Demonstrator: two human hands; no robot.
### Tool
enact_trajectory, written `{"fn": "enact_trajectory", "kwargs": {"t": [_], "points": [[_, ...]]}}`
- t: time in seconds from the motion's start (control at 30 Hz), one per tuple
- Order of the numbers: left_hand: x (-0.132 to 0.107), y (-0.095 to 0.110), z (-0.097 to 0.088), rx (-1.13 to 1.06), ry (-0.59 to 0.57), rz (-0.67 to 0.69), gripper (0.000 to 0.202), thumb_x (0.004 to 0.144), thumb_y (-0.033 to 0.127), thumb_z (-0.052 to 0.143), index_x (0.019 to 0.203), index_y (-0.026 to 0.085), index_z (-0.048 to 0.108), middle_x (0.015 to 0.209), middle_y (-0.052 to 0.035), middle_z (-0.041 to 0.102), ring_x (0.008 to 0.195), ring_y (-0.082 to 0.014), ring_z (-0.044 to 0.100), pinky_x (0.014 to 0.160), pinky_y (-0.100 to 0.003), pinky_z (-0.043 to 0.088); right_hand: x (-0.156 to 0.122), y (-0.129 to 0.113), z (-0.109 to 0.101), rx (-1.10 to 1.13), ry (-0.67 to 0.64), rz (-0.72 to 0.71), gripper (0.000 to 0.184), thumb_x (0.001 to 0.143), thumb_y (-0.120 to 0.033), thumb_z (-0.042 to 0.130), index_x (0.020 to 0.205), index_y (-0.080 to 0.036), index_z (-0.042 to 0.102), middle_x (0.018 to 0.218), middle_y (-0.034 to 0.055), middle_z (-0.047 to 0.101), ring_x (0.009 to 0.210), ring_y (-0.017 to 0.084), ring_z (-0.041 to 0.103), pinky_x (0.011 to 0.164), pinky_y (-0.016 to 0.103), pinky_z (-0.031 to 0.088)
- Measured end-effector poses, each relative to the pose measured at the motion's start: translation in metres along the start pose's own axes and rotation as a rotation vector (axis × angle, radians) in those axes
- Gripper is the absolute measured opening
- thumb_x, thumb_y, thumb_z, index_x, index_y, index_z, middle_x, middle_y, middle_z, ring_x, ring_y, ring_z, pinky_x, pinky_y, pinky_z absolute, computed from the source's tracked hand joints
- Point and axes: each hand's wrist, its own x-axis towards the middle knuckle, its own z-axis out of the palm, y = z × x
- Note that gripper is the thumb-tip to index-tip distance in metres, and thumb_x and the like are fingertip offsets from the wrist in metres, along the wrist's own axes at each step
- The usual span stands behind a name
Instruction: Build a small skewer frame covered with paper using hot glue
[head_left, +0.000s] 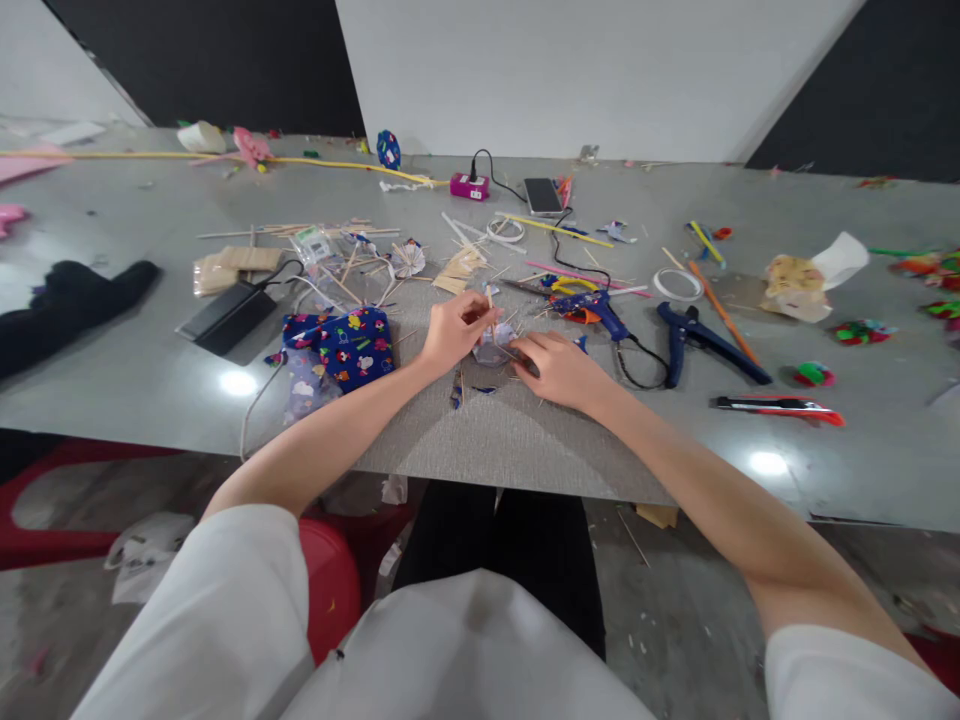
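Left hand (452, 332) closed, fingertips pinching a thin stick (490, 300), tip angled up. Right hand (559, 368) curled, palm down, fingers on a small pale piece (496, 345); can't tell whether it grips anything. The piece lies between both hands, mid-table (150, 380) toward the front edge, on a grey mat (510, 440). Glue gun (592, 308) lies just beyond the right hand, cloth (341, 345) near the left hand. Step looks like seating the stick into the piece. Next move calls for a steady piece and fine stick alignment.
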Motion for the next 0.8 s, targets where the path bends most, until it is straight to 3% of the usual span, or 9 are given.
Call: {"fn": "enact_trajectory", "kwargs": {"t": [0.27,0.47,0.57,0.8], "points": [[0.0,-0.003,0.001,-0.015,0.005,0.001,0.039,0.092,0.057,0.074,0.089,0.019,0.067,0.072,0.0001,0.072,0.044,-0.0069,0.056,0.044,-0.02,0.043,0.0,-0.003,-0.003,-0.037,0.007,0.002,0.025,0.105,-0.026,0.051,0.122,-0.017,0.067,0.108,0.0121,0.072,0.095,0.028,0.064,0.094,0.043,0.05],[0.0,-0.003,0.0,0.012,0.022,0.008,0.038,0.093,0.056,0.073,0.085,0.019,0.064,0.068,0.0012,0.071,0.045,-0.0075,0.057,0.045,-0.021,0.043,0.0,-0.007,-0.008,-0.022,0.053,0.095,0.013,0.101,-0.031,0.059,0.1,-0.02,0.066,0.096,0.0103,0.068,0.092,0.027,0.064,0.089,0.041,0.051],[0.0,-0.003,0.0,0.005,0.026,0.0,0.037,0.093,0.055,0.073,0.085,0.019,0.064,0.068,0.0014,0.07,0.045,-0.0073,0.057,0.045,-0.02,0.042,-0.001,-0.008,-0.01,-0.016,0.067,0.114,0.013,0.1,-0.033,0.061,0.098,-0.02,0.064,0.096,0.0098,0.067,0.092,0.027,0.064,0.088,0.041,0.051],[0.0,-0.003,0.001,0.003,0.012,0.007,0.037,0.094,0.054,0.072,0.087,0.019,0.065,0.07,0.0011,0.071,0.046,-0.0073,0.057,0.047,-0.02,0.044,0.001,-0.009,-0.01,-0.005,0.045,0.098,0.007,0.099,-0.025,0.061,0.094,-0.021,0.063,0.094,0.0085,0.066,0.092,0.026,0.064,0.087,0.04,0.051]]}}
